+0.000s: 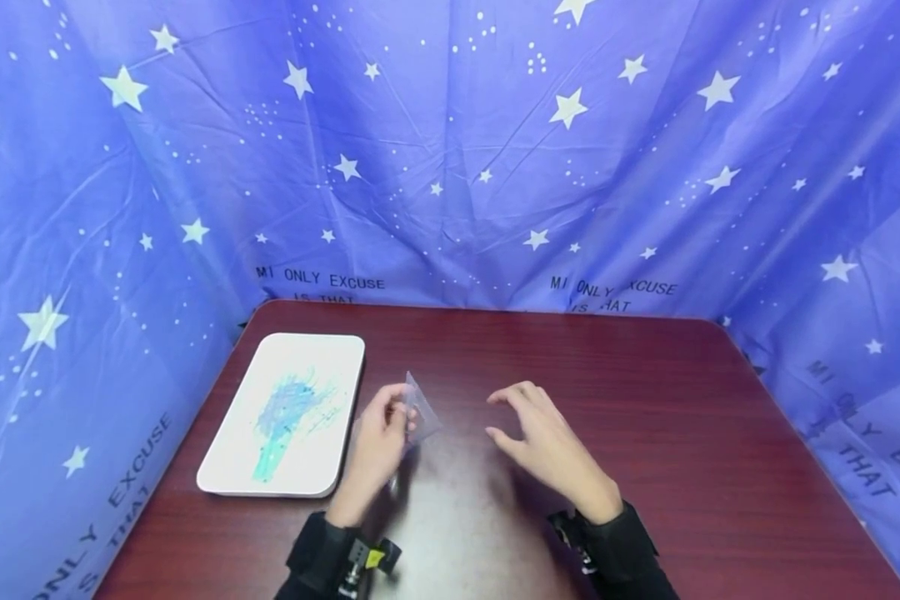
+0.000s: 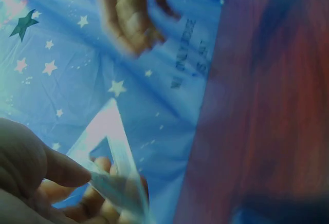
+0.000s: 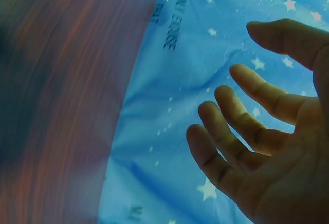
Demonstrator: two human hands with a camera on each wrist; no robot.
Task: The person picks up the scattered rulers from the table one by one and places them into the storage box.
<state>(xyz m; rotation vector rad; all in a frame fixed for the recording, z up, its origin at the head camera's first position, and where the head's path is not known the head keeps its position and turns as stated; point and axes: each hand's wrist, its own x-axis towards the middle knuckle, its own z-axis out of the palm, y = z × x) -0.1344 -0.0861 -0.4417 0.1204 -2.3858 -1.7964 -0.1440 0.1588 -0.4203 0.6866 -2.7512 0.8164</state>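
A clear plastic set square (image 1: 423, 417), triangular with a cut-out in its middle, is pinched between the thumb and fingers of my left hand (image 1: 381, 433). In the left wrist view the thumb presses on one edge of the set square (image 2: 123, 167) while fingers show through and behind it. My right hand (image 1: 551, 442) hovers over the table to the right, thumb and fingers spread apart and loosely bent. Nothing lies between the fingers of the right hand (image 3: 267, 131) in the right wrist view.
A white board (image 1: 232, 450) with rounded corners and a blue-green scribbled drawing lies left of my left hand. The dark red wooden table (image 1: 682, 417) reaches to a blue star-patterned curtain (image 1: 450, 167) at the back and sides.
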